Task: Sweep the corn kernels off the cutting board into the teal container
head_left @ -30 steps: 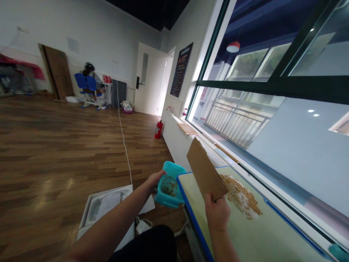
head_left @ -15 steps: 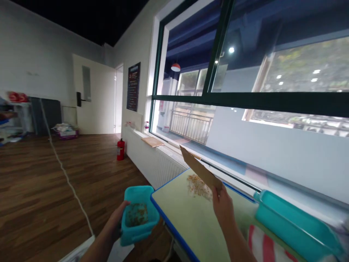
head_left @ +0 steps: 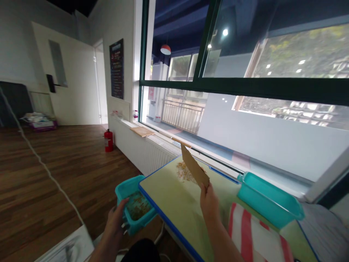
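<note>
My left hand point(head_left: 117, 218) is closed on the near-left rim of a turquoise plastic bin point(head_left: 130, 182), held low against the table's left edge. Brownish, crumbly bits point(head_left: 139, 206) lie in the bottom of the bin. In my right hand point(head_left: 209, 200) is a flat piece of brown cardboard point(head_left: 194, 165), gripped at its lower end and tilted over the table. A scattered heap of pale and orange-brown crumbs point(head_left: 183, 172) lies on the yellow-green tabletop point(head_left: 174, 203), beside and partly behind the cardboard.
Another turquoise bin point(head_left: 269, 198) stands at the table's right, behind a red-and-white striped cloth or bag point(head_left: 253, 233). A radiator point(head_left: 156, 156) and window sill run along the far side. On the wooden floor stands a fire extinguisher point(head_left: 108, 141); a white cable point(head_left: 46, 169) crosses the floor.
My view has turned to the right and down. The left-hand bin has tilted and sits closer against the table's edge. The cardboard stays in my right hand, over the crumbs.
</note>
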Demonstrator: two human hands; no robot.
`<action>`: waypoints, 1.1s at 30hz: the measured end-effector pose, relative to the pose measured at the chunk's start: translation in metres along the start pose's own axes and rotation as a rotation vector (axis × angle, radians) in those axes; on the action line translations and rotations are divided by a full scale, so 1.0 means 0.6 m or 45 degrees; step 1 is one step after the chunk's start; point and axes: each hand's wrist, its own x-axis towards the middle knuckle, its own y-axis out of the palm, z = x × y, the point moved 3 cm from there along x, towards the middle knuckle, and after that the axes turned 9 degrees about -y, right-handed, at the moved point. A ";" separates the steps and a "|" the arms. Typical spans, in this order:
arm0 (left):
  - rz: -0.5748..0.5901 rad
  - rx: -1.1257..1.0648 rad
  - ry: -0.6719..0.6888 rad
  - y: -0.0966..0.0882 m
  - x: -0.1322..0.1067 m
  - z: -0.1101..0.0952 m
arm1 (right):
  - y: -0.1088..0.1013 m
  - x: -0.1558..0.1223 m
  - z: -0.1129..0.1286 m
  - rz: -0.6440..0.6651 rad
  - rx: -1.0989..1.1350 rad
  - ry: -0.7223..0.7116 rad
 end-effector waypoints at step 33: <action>0.173 -0.388 -0.154 0.056 -0.029 0.070 | -0.010 -0.004 0.033 0.320 -0.076 0.054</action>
